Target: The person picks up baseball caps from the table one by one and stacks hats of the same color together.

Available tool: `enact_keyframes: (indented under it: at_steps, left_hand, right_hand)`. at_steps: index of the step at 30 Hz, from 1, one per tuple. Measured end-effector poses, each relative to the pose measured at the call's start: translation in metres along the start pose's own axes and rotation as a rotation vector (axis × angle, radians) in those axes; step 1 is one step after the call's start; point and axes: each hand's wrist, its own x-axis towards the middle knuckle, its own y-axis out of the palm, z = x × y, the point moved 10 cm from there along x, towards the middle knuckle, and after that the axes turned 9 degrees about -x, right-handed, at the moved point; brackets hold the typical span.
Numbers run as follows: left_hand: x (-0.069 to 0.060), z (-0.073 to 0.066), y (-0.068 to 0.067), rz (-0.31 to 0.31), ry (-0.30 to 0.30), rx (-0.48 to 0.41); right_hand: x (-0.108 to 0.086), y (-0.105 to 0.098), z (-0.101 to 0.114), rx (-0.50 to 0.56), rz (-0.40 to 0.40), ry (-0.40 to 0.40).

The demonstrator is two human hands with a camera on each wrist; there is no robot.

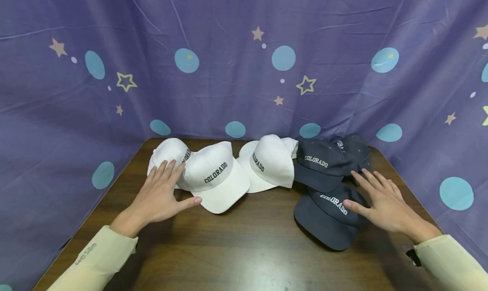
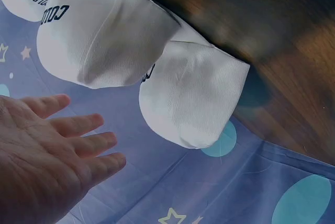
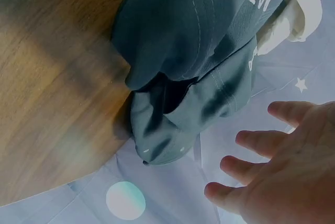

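Both hands are spread wide with fingers stretched out and nothing in their grasp, the left hand (image 1: pixel 162 196) over the white caps (image 1: pixel 213 164), the right hand (image 1: pixel 386 205) over the dark caps (image 1: pixel 318 153). From here I see the white caps run from the table's (image 1: pixel 244 248) far left corner along its far edge, and the dark ones bunch toward its far right corner, one lying nearer the front edge than the rest.

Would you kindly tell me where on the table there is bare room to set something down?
The widest bare patch of the table is its near middle, in front of the white caps and left of the nearest dark cap. A narrower strip runs along the left edge, beside the leftmost white cap. The back is crowded, with caps overlapping.
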Motion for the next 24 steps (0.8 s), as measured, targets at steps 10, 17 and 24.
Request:
enact_keyframes:
  at_steps: [10, 17, 24]
  left_hand:
    - [0.004, -0.001, 0.0, -0.029, 0.021, -0.035]
    - [0.01, -0.003, 0.0, -0.049, 0.032, -0.066]
    - [0.019, -0.006, -0.003, -0.09, 0.066, -0.099]
  right_hand:
    - [-0.002, -0.002, 0.009, 0.014, -0.026, -0.025]
    - [-0.003, -0.004, 0.014, 0.016, -0.044, -0.033]
    - [-0.004, -0.003, 0.019, 0.026, -0.035, -0.039]
